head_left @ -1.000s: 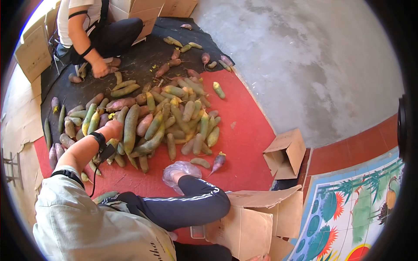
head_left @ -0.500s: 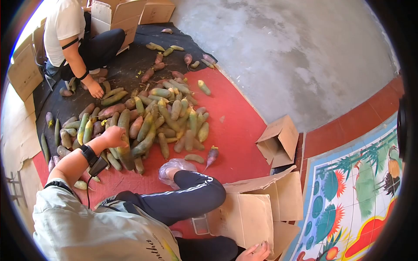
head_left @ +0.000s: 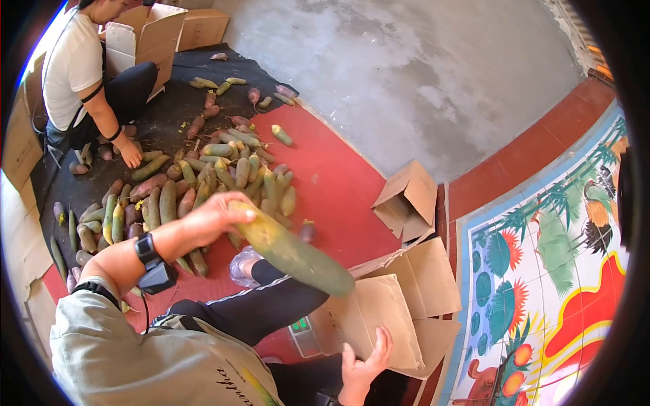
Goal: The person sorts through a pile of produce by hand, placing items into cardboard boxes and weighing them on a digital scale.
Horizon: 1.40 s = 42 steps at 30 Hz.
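Note:
My left hand (head_left: 215, 220) is closed around the yellowish end of a long green radish (head_left: 298, 258). The radish slants down to the right, its far end above the near flap of an open cardboard box (head_left: 379, 318). Beside that flap, my right hand (head_left: 365, 369) is raised with thumb and fingers apart and nothing in it. Behind my left hand lies a heap of green and reddish radishes (head_left: 242, 172) on red and black cloth. A scale with a lit green display (head_left: 302, 331) shows at the box's left side; the box's inside is mostly hidden.
Across the heap a co-worker (head_left: 74, 74) sits with one hand (head_left: 131, 155) at the radishes, beside another open carton (head_left: 159, 40). A smaller box (head_left: 406, 199) lies on its side past mine. Concrete floor (head_left: 406, 81) and a painted tile panel (head_left: 542, 271) are to the right.
My left hand has lifted a green radish from the heap and carried it right, toward the box. My right hand has moved off the flap's edge and opened. The view has shifted somewhat.

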Available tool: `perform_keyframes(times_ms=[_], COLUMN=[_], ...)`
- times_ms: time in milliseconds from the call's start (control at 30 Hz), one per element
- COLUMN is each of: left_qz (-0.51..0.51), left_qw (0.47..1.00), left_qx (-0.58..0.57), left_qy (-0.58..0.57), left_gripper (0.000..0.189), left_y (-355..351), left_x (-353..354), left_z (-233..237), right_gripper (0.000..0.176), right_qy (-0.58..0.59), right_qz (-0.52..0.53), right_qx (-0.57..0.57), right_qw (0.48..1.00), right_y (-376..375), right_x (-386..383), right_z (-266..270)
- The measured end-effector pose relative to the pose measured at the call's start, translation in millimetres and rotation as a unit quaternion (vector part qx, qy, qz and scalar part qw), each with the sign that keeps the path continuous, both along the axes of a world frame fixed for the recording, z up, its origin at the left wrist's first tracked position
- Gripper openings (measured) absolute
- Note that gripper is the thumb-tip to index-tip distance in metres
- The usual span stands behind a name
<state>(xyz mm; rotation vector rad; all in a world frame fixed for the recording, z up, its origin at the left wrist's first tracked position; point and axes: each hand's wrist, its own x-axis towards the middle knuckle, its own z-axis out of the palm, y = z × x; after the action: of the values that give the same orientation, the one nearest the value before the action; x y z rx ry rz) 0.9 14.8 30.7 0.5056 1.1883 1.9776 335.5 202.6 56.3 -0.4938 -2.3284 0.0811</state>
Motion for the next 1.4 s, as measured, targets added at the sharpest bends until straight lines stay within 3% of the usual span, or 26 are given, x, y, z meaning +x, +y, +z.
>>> perform_keyframes(times_ms=[33, 133, 300, 400, 433, 533, 567, 600, 633, 767, 867, 900, 933, 967, 1000, 1033, 1067, 1133, 1200, 1267, 1333, 1400], left_qz=[-0.03, -0.142, -0.206, -0.245, -0.257, -0.305, -0.322, -0.339, -0.365, -0.339, -0.293, -0.29, -0.251, -0.21, -0.209, -0.194, -0.178, -0.197, -0.173, -0.17, -0.217, -0.227], left_qw=[0.999, 0.986, 0.978, 0.969, 0.966, 0.952, 0.944, 0.934, 0.925, 0.937, 0.938, 0.94, 0.928, 0.904, 0.907, 0.891, 0.873, 0.871, 0.859, 0.862, 0.888, 0.882], left_qx=[0.012, 0.026, 0.016, 0.008, 0.014, 0.026, 0.057, 0.088, 0.106, 0.078, 0.071, 0.071, 0.055, 0.039, 0.039, 0.024, 0.008, -0.009, 0.024, 0.022, 0.027, 0.053], left_qy=[-0.018, -0.083, -0.032, -0.04, -0.028, -0.007, -0.037, -0.068, -0.015, 0.036, 0.171, 0.167, 0.27, 0.37, 0.365, 0.41, 0.455, 0.449, 0.482, 0.477, 0.405, 0.409], left_gripper=[0.026, 0.026, 0.026, 0.027, 0.028, 0.035, 0.037, 0.039, 0.048, 0.061, 0.065, 0.065, 0.067, 0.069, 0.069, 0.072, 0.075, 0.079, 0.081, 0.084, 0.087, 0.088], left_y=[11, 37, 66, 81, 87, 103, 109, 114, 122, 151, 173, 184, 198, 205, 213, 217, 221, 230, 233, 233, 234, 236], left_x=[12, 40, 64, 73, 78, 81, 84, 87, 86, 92, 101, 103, 105, 106, 108, 109, 110, 114, 118, 122, 125, 127], left_z=[-2, -10, -13, -11, -9, -14, -8, -5, -9, -20, -28, -35, -43, -44, -47, -47, -47, -54, -64, -61, -60, -62], right_gripper=[0.07, 0.073, 0.074, 0.075, 0.056, 0.047, 0.063, 0.062, 0.062, 0.057, 0.057, 0.055, 0.055, 0.053, 0.051, 0.046, 0.046, 0.042, 0.035, 0.028, 0.026, 0.025], right_qy=[-0.005, -0.027, -0.107, -0.035, -0.027, -0.018, 0.007, -0.003, 0.0, 0.102, 0.131, 0.171, 0.168, 0.128, 0.086, 0.058, 0.054, -0.064, -0.107, -0.153, -0.144, -0.131], right_qz=[0.016, 0.039, -0.028, -0.044, -0.039, -0.117, -0.119, -0.133, -0.157, -0.222, -0.321, -0.317, -0.315, -0.342, -0.367, -0.381, -0.377, -0.353, -0.349, -0.277, -0.25, -0.226], right_qx=[-0.024, -0.035, -0.067, -0.139, -0.112, -0.103, -0.103, -0.06, -0.037, 0.005, 0.033, 0.003, 0.003, 0.0, -0.001, -0.089, -0.089, -0.005, -0.06, -0.227, -0.291, -0.353], right_qw=[1.0, 0.998, 0.992, 0.989, 0.993, 0.988, 0.988, 0.989, 0.987, 0.97, 0.937, 0.933, 0.934, 0.931, 0.926, 0.919, 0.92, 0.933, 0.929, 0.921, 0.912, 0.898], right_y=[-1, -12, -10, -14, -22, -24, -20, -19, -17, 5, 28, 36, 44, 53, 65, 83, 97, 118, 137, 177, 185, 187], right_x=[1, -5, 21, 34, 29, 42, 46, 52, 58, 67, 78, 77, 74, 71, 66, 76, 78, 77, 78, 101, 98, 97], right_z=[-3, 7, 6, -3, 9, 22, 28, 36, 42, 62, 66, 67, 68, 68, 68, 60, 55, 46, 39, 15, 13, 15])
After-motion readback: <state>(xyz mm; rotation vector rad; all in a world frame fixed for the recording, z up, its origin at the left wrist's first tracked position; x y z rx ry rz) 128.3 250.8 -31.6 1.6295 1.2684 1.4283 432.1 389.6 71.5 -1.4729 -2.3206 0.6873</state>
